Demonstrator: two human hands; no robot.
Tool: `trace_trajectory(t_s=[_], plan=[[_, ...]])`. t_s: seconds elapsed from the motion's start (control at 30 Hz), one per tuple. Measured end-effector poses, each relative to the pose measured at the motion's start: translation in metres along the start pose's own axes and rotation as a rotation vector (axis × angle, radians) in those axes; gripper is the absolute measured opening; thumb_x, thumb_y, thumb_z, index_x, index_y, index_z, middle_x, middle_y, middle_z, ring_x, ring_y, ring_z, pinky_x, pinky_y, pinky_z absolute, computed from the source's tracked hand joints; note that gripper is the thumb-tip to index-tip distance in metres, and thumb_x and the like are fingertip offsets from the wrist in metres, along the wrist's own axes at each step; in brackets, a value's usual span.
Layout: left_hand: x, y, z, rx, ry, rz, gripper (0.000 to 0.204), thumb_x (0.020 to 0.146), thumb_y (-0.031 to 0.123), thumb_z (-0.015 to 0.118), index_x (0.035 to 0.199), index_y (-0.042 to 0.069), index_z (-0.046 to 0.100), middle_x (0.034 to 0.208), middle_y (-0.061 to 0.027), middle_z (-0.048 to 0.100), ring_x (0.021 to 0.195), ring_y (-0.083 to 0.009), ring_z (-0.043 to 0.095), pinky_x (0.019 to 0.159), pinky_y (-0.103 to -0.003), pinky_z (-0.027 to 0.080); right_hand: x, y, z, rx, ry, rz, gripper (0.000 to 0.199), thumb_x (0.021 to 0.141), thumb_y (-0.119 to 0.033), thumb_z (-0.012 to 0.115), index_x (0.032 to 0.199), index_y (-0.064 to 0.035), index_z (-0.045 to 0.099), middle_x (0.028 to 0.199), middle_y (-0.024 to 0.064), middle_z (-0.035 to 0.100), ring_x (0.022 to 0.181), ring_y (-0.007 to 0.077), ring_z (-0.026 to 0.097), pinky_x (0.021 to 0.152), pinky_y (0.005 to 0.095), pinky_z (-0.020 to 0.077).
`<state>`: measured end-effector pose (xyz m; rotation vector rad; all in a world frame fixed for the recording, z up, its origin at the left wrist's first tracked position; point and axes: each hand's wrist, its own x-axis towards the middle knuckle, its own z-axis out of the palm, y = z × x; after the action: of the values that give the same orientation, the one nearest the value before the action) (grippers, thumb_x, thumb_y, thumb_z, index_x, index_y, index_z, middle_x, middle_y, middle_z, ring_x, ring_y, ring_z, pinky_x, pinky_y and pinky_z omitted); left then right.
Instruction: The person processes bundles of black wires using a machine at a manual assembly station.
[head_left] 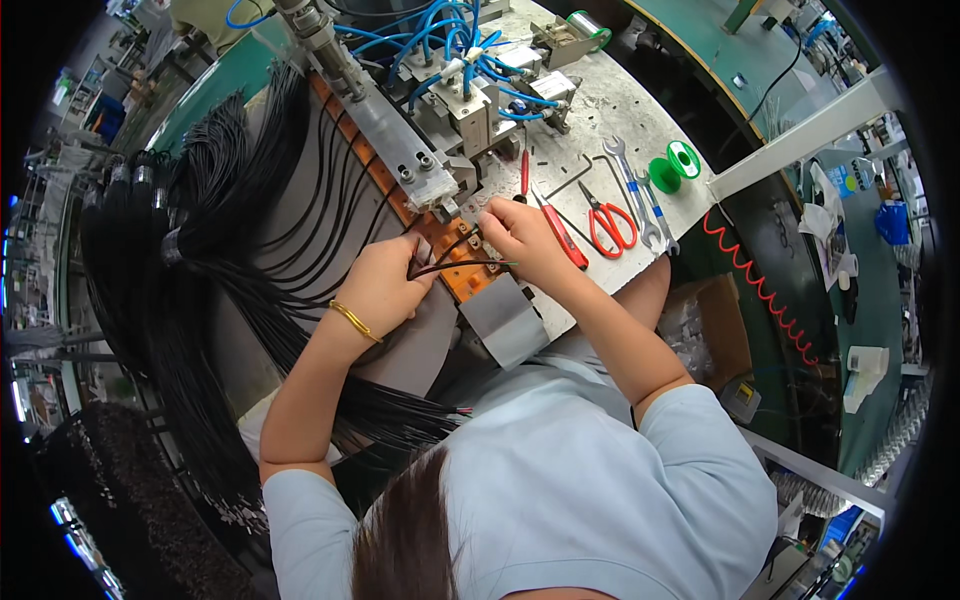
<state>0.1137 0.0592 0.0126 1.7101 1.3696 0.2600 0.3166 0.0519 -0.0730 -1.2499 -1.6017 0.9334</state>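
Two thin black cables (452, 264) run from my left hand (385, 285), whose fingers are closed around them. One of them crosses an orange slotted fixture strip (467, 284), and its bare-looking tip sticks out below my right palm. The other bends up toward my right hand (525, 240), where thumb and forefinger pinch its end over the strip; the tip itself is hidden. Directly beyond both hands stands a metal press head (432, 186) above the strip. A grey metal plate (505, 315) lies at the strip's near end.
Thick bundles of black cable (180, 260) hang at the left. Red-handled scissors (612, 225), a red utility knife (565, 235), wrenches (640, 195) and a green solder spool (675, 165) lie on the right. Blue air hoses (465, 50) rise behind. A cardboard box (710, 330) stands below.
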Motion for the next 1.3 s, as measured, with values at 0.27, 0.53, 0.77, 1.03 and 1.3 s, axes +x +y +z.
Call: trace_trajectory(t_s=[0.27,0.53,0.77,1.03,1.3], plan=[[0.000,0.001,-0.004,-0.120,0.027,0.040,0.015,0.085,0.014,0.067,0.090,-0.001,0.064,0.069,-0.0031,0.061,0.055,-0.0074,0.055,0.048,-0.026,0.043,-0.009,-0.011,0.000,0.022,0.207,0.075,0.015,0.087,-0.013,0.057,0.079,-0.0006,0.054,0.068,0.0065,0.051,0.063,0.0136,0.047,0.060,0.0287,0.0395],[-0.002,0.004,-0.005,-0.288,-0.132,0.056,0.018,0.086,0.016,0.067,0.095,0.002,0.063,0.072,0.0007,0.060,0.049,-0.0022,0.045,0.044,-0.018,0.036,-0.008,-0.036,-0.004,-0.014,-0.071,-0.276,0.009,0.078,-0.008,0.065,0.084,-0.0036,0.061,0.087,0.0075,0.061,0.082,0.0224,0.058,0.076,0.0337,0.0429],[0.000,0.002,-0.004,-0.303,-0.136,0.079,0.014,0.087,0.013,0.066,0.091,0.002,0.059,0.070,0.0022,0.056,0.053,-0.0022,0.047,0.045,-0.018,0.038,-0.010,-0.045,-0.004,-0.221,0.000,-0.449,0.010,0.076,-0.003,0.065,0.085,-0.0030,0.061,0.086,0.0083,0.061,0.082,0.0230,0.059,0.076,0.0340,0.0434],[-0.005,0.007,-0.004,-0.576,-0.219,0.062,0.013,0.085,0.011,0.066,0.091,0.002,0.058,0.071,0.0017,0.055,0.052,-0.0027,0.047,0.044,-0.018,0.039,-0.011,-0.036,-0.005,-0.131,0.069,-0.363,0.013,0.080,-0.001,0.062,0.093,-0.0002,0.059,0.084,0.0106,0.060,0.080,0.0241,0.059,0.075,0.0319,0.0444],[-0.002,0.001,-0.008,-0.364,-0.158,0.064,0.008,0.086,0.011,0.065,0.087,0.005,0.060,0.069,0.0043,0.054,0.051,-0.0033,0.047,0.046,-0.019,0.039,-0.011,-0.034,-0.004,-0.028,-0.002,-0.163,0.014,0.091,-0.013,0.054,0.094,0.0011,0.055,0.082,0.0115,0.057,0.078,0.0250,0.057,0.073,0.0323,0.0442]])
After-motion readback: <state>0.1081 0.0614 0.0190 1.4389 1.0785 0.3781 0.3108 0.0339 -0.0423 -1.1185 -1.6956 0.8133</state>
